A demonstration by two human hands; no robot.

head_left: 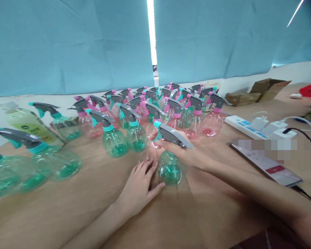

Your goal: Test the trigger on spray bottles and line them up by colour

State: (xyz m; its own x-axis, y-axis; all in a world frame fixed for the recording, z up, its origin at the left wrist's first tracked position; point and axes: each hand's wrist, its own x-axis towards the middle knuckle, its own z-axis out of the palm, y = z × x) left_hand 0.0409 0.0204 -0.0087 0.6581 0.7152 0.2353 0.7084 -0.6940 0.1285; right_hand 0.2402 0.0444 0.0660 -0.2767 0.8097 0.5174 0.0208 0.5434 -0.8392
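Note:
A green see-through spray bottle [171, 172] with a grey and turquoise trigger head stands upright on the wooden table [98, 214]. My right hand [185, 152] is wrapped round its neck, just under the trigger head, with the fingers partly hidden behind it. To the left of this bottle, my left hand [141, 186] rests palm down on the tabletop, fingers stretched out, its thumb close to the bottle's base. Two more green spray bottles, one [137, 136] nearer and one [115, 143] farther left, stand just beyond my left hand.
Many pink and green spray bottles crowd the back, including a pink one [211, 122]. At left are more green bottles [58, 162] and a large labelled bottle [28, 121]. A power strip [245, 126], phone [264, 164], cables and cardboard boxes [268, 90] lie to the right.

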